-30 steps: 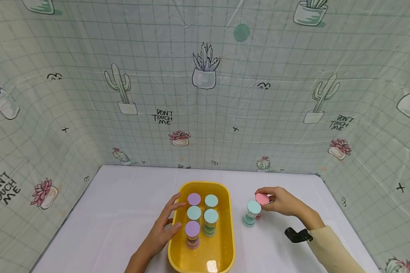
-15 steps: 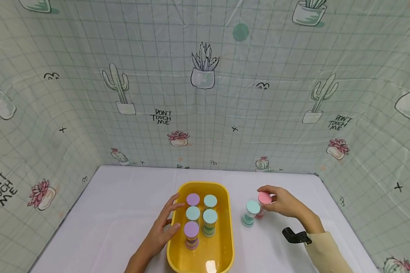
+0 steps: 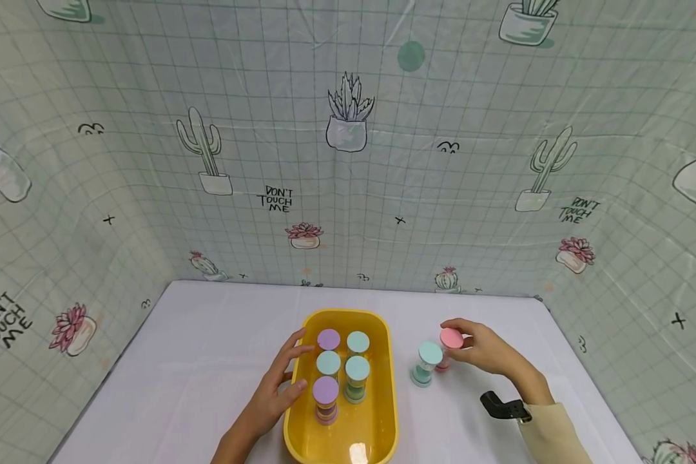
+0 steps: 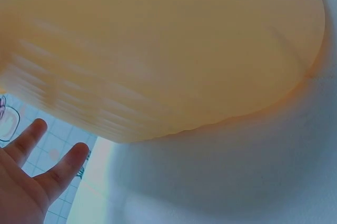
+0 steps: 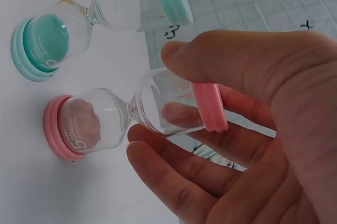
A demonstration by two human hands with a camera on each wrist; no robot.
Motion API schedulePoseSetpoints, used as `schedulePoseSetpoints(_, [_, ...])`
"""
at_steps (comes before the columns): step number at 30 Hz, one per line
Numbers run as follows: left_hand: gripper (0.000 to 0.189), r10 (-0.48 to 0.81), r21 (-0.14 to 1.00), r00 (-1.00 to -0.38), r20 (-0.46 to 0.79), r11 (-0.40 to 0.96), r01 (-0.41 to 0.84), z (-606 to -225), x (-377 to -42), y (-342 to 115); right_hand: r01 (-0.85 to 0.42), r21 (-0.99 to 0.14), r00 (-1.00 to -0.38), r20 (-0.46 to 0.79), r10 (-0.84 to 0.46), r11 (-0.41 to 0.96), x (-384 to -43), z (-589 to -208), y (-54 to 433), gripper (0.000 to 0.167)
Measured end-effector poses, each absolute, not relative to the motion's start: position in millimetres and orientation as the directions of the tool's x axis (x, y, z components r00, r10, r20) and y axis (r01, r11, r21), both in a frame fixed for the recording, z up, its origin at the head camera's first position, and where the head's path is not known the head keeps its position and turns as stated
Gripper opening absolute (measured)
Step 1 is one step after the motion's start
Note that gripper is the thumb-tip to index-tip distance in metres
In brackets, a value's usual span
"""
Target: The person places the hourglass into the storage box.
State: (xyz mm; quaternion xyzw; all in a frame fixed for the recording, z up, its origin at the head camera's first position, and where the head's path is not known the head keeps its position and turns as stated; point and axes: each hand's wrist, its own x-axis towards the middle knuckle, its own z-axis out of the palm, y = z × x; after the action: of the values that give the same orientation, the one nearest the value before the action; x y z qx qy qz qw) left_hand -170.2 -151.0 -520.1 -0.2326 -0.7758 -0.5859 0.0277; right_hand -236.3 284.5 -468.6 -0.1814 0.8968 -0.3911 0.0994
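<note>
In the head view my right hand (image 3: 480,346) holds a pink-capped hourglass (image 3: 452,338) by its upper part. The right wrist view shows the thumb on one side of the upper bulb and fingers around the other, with pink sand in the lower bulb. A turquoise hourglass (image 5: 48,42) stands upright just left of it on the table. My left hand (image 3: 270,394) lies along the left rim of a yellow tray (image 3: 390,399), its fingers spread over the edge. Inside the tray stand two purple hourglasses (image 3: 326,391) and three turquoise hourglasses (image 3: 357,370).
A white-covered table (image 3: 209,348) carries everything. Behind it and at both sides hangs a gridded curtain (image 3: 301,154) printed with cacti. A black wrist strap (image 3: 501,406) sits at my right sleeve (image 3: 553,433).
The pink hourglass has shifted slightly right with my right hand, widening its gap from the turquoise one beside it. My left hand and the tray stay put.
</note>
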Motion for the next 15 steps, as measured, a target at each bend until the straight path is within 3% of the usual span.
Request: schedulePoseSetpoints(15, [0.047, 0.310, 0.907, -0.909, 0.278, 0.225, 0.355, -517.7, -168.6, -147.9, -0.226, -0.688, -0.962, 0.048, -0.268, 0.689, -232.6, -439.3, 286.5, 0.056])
